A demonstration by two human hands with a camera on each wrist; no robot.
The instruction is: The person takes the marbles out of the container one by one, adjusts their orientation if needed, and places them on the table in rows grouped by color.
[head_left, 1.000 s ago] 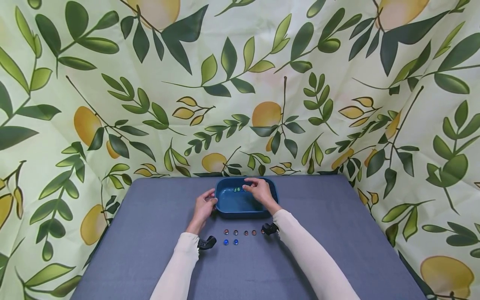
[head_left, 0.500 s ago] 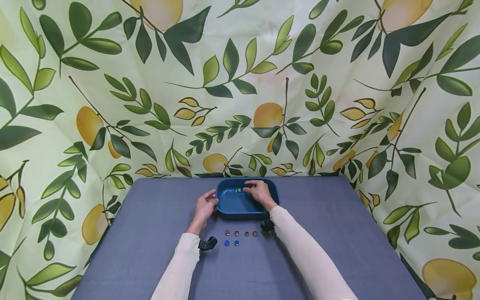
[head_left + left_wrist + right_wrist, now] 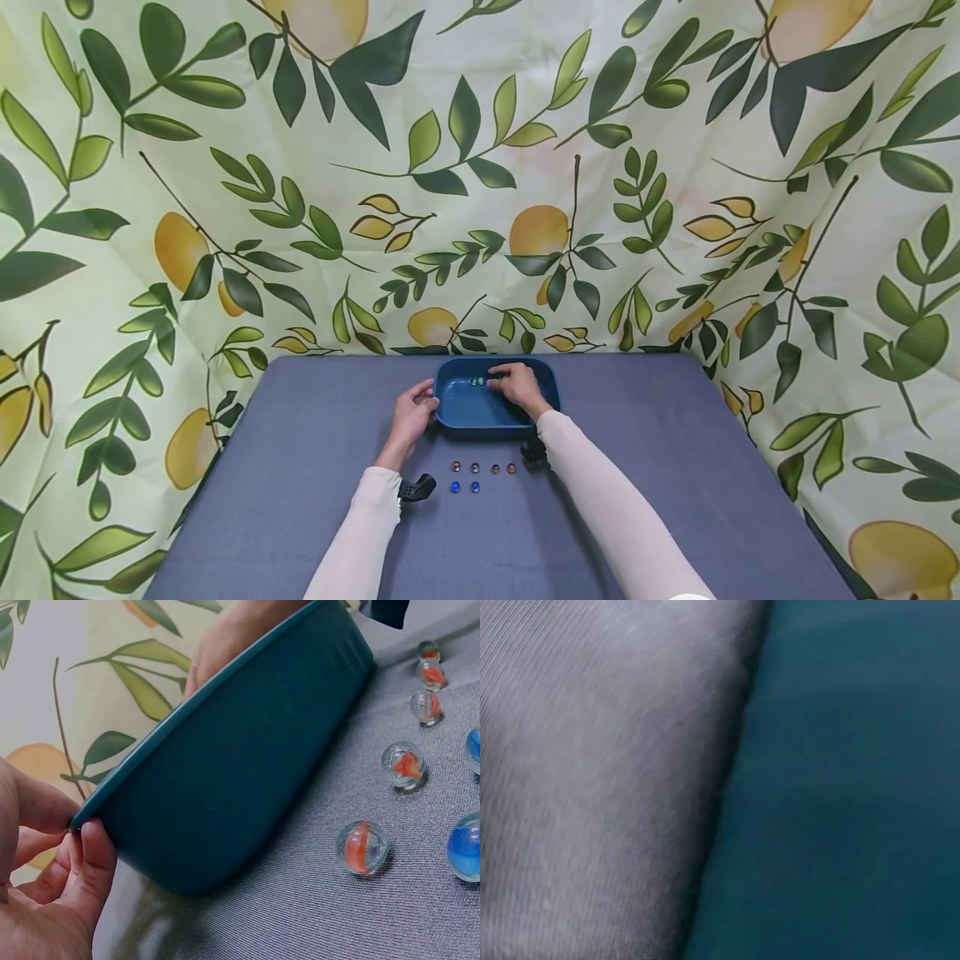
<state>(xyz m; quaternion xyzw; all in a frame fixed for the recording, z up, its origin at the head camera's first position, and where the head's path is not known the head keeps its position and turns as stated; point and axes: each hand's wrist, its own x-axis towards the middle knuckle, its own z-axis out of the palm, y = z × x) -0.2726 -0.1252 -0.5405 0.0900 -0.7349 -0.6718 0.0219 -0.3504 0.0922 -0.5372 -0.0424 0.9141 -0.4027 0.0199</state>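
Observation:
A deep blue-teal plastic tub (image 3: 480, 432) stands on the table. My left hand (image 3: 410, 417) pinches its left rim between thumb and fingers; the left wrist view shows the thumb and fingers (image 3: 97, 859) meeting at the rim corner. My right hand (image 3: 519, 387) reaches over the front right of the tub. Its fingertips are inside, just right of small green marbles (image 3: 477, 382) on the tub floor. Whether they hold a marble is too small to tell. The right wrist view has only the blurred tub wall (image 3: 840, 780) and cloth.
In front of the tub lie clear marbles with orange swirls (image 3: 362, 847) in a row, with two blue marbles (image 3: 465, 487) nearer. The right cuff and wrist camera (image 3: 533, 452) hang close to the row's right end. Grey cloth (image 3: 315, 467) covers the table; leaf-print fabric (image 3: 465, 275) stands behind.
The right forearm and wrist camera have shifted slightly. The right fingertips stay by the green marbles, and the left hand keeps its grip on the rim.

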